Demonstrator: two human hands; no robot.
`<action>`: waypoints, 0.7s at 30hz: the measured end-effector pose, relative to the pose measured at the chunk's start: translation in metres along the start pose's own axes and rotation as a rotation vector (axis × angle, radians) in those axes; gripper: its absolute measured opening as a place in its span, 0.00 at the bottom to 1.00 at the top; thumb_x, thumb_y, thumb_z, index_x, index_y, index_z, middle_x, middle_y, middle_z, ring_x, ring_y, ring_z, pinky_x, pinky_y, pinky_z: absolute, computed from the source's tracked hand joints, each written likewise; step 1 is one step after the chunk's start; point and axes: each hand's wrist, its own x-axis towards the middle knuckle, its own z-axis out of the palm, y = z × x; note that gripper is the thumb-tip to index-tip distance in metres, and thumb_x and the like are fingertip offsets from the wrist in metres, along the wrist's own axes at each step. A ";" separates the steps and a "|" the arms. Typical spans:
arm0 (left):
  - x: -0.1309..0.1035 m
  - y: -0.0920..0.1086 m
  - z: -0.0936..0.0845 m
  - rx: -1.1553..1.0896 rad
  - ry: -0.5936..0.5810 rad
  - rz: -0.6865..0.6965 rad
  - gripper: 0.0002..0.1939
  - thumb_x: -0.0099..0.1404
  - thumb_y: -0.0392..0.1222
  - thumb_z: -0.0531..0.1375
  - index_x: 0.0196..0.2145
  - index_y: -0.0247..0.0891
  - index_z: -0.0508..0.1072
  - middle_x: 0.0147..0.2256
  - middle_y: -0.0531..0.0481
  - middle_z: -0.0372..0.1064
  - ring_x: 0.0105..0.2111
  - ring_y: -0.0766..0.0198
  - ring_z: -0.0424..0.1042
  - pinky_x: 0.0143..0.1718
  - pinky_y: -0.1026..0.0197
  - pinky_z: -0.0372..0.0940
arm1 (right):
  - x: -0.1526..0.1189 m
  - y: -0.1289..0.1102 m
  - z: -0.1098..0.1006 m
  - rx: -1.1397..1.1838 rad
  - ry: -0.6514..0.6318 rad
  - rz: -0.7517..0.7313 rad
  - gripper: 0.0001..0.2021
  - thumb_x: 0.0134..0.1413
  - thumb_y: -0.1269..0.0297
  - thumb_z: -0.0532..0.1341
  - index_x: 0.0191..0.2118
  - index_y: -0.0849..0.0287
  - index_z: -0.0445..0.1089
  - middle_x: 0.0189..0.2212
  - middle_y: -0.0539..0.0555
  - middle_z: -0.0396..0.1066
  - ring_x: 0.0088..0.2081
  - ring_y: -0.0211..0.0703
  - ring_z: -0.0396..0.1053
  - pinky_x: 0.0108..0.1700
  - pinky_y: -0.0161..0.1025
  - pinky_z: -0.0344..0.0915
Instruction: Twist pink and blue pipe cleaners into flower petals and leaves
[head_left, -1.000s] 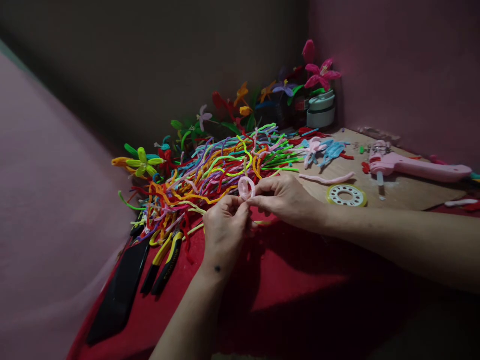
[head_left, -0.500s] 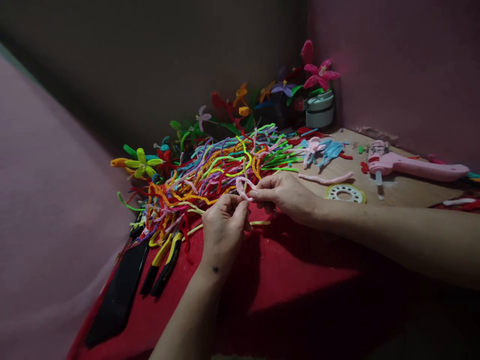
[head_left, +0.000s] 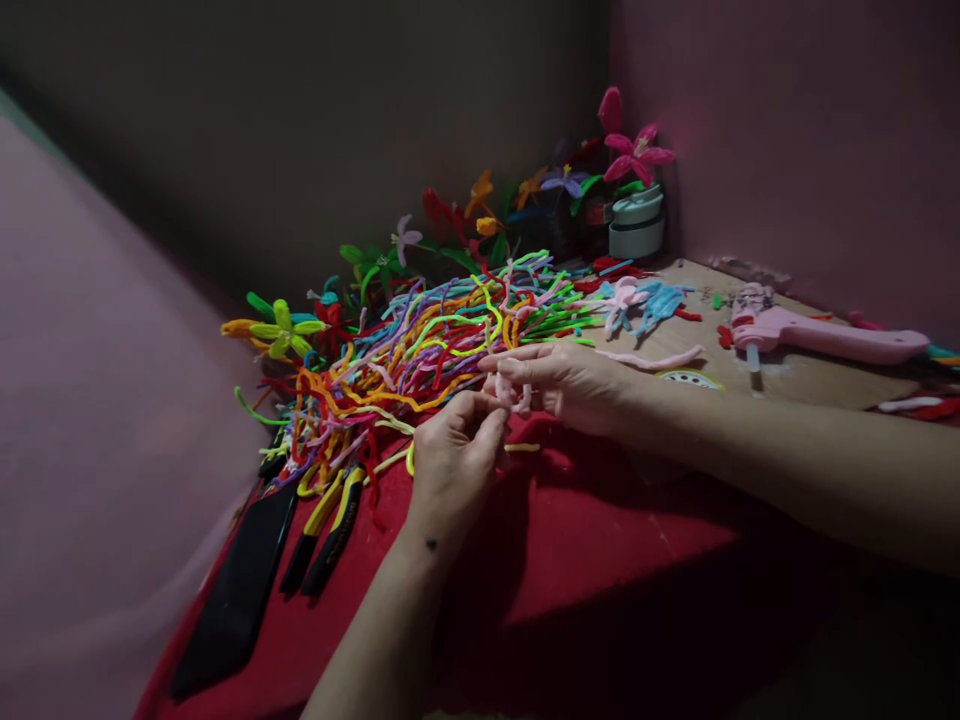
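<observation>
A pale pink pipe cleaner (head_left: 507,391), bent into a loop, is between my two hands over the red cloth. My left hand (head_left: 459,445) pinches its lower end between thumb and fingertips. My right hand (head_left: 559,382) closes on the loop from the right, with thumb and forefinger along its top; part of the loop is hidden by the fingers. Just behind my hands spreads a heap of many-coloured pipe cleaners (head_left: 420,330). Under my hands lies a short yellow piece (head_left: 523,447).
Yellow-black pliers (head_left: 330,530) and a black flat object (head_left: 236,590) lie at left. To the right are a pink glue gun (head_left: 832,335), a partly covered tape-like roll (head_left: 690,379) and pink and blue pipe-cleaner flowers (head_left: 637,300) on a board. Finished flowers (head_left: 637,155) stand behind.
My right hand has shifted its grip over the top of the loop, its forearm now covering more of the roll. The pink loop has turned and dropped slightly. My left hand has barely moved.
</observation>
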 end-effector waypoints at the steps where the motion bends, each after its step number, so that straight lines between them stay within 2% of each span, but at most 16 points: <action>1: 0.000 0.001 0.000 -0.046 -0.022 -0.011 0.05 0.55 0.41 0.58 0.28 0.36 0.68 0.15 0.56 0.64 0.13 0.69 0.63 0.14 0.68 0.57 | 0.001 0.000 -0.001 0.007 0.004 -0.001 0.06 0.43 0.66 0.63 0.23 0.64 0.69 0.20 0.49 0.65 0.22 0.31 0.59 0.27 0.31 0.58; 6: 0.003 0.005 -0.003 -0.307 -0.111 -0.098 0.12 0.55 0.42 0.59 0.37 0.37 0.64 0.16 0.57 0.65 0.12 0.67 0.64 0.13 0.65 0.60 | 0.002 0.003 -0.003 0.063 0.035 0.027 0.07 0.44 0.67 0.62 0.22 0.65 0.68 0.19 0.50 0.65 0.22 0.32 0.61 0.27 0.32 0.57; 9: 0.003 0.004 -0.005 -0.309 -0.155 -0.144 0.10 0.56 0.43 0.58 0.32 0.35 0.64 0.15 0.55 0.65 0.11 0.68 0.63 0.13 0.67 0.59 | 0.002 0.004 -0.002 0.095 0.034 0.033 0.07 0.44 0.68 0.62 0.21 0.65 0.68 0.18 0.49 0.65 0.21 0.31 0.60 0.27 0.31 0.57; 13: 0.003 0.004 -0.007 -0.328 -0.176 -0.130 0.10 0.56 0.46 0.58 0.31 0.36 0.66 0.15 0.54 0.65 0.13 0.68 0.64 0.13 0.68 0.59 | 0.001 0.002 0.000 0.102 0.015 0.042 0.07 0.44 0.69 0.62 0.20 0.65 0.67 0.18 0.48 0.65 0.21 0.31 0.60 0.26 0.31 0.56; 15: 0.004 0.005 -0.007 -0.295 -0.155 -0.135 0.09 0.56 0.45 0.58 0.29 0.36 0.67 0.14 0.55 0.65 0.13 0.68 0.64 0.13 0.69 0.58 | 0.000 0.001 0.001 0.113 0.026 0.065 0.07 0.44 0.68 0.62 0.21 0.65 0.67 0.18 0.49 0.65 0.21 0.31 0.60 0.26 0.31 0.57; 19: 0.007 0.005 -0.010 -0.174 -0.002 -0.147 0.06 0.52 0.39 0.57 0.22 0.35 0.68 0.12 0.55 0.63 0.10 0.70 0.60 0.11 0.70 0.53 | 0.000 0.002 0.002 0.181 0.029 0.109 0.07 0.43 0.66 0.63 0.23 0.64 0.67 0.18 0.48 0.66 0.21 0.32 0.62 0.26 0.32 0.59; 21: 0.008 0.002 -0.012 -0.135 0.037 -0.145 0.06 0.51 0.37 0.56 0.20 0.35 0.67 0.12 0.55 0.62 0.10 0.71 0.58 0.10 0.70 0.50 | -0.001 0.003 0.003 0.192 0.009 0.102 0.07 0.44 0.65 0.63 0.24 0.63 0.67 0.19 0.48 0.67 0.21 0.32 0.63 0.26 0.32 0.59</action>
